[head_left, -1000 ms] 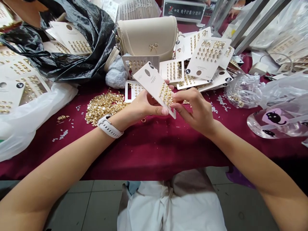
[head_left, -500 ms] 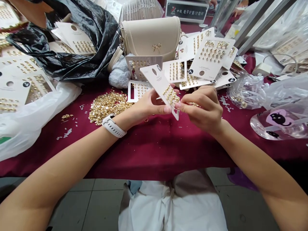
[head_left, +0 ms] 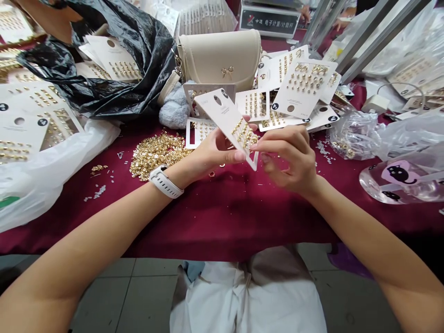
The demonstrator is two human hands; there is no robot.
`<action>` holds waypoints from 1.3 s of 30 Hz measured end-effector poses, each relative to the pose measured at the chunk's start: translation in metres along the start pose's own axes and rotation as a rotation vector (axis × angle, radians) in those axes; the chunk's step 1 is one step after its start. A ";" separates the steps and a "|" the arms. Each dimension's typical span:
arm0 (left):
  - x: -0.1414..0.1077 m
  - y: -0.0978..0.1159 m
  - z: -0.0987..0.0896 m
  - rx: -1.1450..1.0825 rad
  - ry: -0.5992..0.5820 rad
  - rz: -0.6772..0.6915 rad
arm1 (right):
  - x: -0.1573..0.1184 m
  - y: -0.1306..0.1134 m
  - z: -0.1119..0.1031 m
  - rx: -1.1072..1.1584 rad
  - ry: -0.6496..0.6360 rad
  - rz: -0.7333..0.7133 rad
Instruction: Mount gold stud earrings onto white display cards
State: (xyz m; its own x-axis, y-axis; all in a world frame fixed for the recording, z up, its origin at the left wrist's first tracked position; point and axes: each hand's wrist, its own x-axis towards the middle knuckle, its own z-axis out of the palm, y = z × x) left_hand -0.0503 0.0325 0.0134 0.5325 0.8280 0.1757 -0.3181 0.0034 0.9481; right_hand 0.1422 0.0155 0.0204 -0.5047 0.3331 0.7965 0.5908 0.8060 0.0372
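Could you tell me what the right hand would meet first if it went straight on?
The right hand would probably meet the white earring card held in the left hand, though depth is unclear.

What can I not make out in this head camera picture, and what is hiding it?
In the head view:
Print on the white earring card: too small to read.
The right hand's fingers: blurred.
Single pieces in the gold pile: too small to tell apart.
Any dial on the white wristband: hidden by the left wrist.
A co-worker's hand: cut off by the top edge.
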 end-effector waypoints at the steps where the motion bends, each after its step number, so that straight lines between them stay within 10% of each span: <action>1: 0.000 0.000 0.001 -0.001 -0.001 0.001 | 0.000 -0.001 0.000 -0.022 -0.035 0.018; 7: 0.004 -0.002 -0.004 0.018 0.159 0.172 | -0.001 -0.005 0.003 0.216 0.205 0.071; 14: 0.010 0.000 -0.019 0.066 0.318 0.300 | -0.006 -0.014 0.030 0.030 -0.338 -0.133; 29: 0.014 0.038 -0.006 -0.080 0.509 0.205 | -0.009 -0.002 0.040 -0.011 -0.423 0.055; 39: 0.016 0.002 -0.021 0.120 0.146 0.242 | -0.007 -0.006 0.045 -0.216 -0.352 -0.071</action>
State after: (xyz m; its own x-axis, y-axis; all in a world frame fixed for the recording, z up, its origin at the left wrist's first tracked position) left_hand -0.0586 0.0579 0.0126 0.3309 0.8686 0.3688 -0.3228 -0.2631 0.9092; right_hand 0.1134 0.0302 -0.0121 -0.7112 0.4571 0.5340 0.6460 0.7247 0.2400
